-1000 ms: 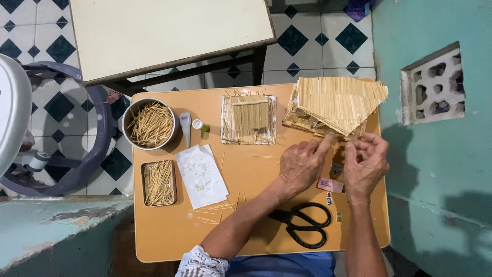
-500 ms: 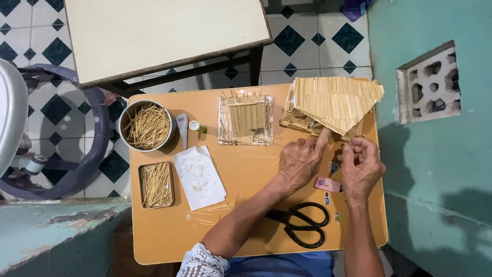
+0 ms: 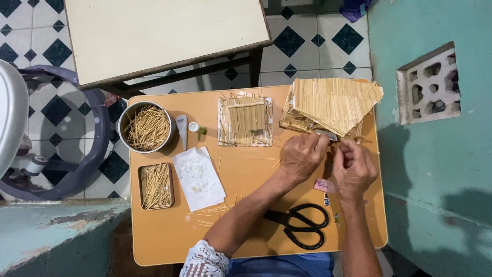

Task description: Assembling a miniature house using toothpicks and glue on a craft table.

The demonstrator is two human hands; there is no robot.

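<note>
We look down on our two hands at the right of a small orange table (image 3: 164, 241); our left hand (image 3: 302, 156) and right hand (image 3: 353, 169) sit close together, fingers pinched narrow on something too small to tell; the pale toothpick-stick model roof (image 3: 335, 105) lies just beyond them, touching the left fingertips, its long axis running left to right; black scissors (image 3: 302, 225) lie near us.

The left hand (image 3: 302, 156) and right hand (image 3: 352, 169) cover whatever small piece sits between their fingers (image 3: 320, 141); it is too small to tell. The stick roof (image 3: 335, 102) hides the model's walls beneath it. The pale table (image 3: 164, 36) and the grey chair (image 3: 10, 118) are cut off by the picture's edges.
</note>
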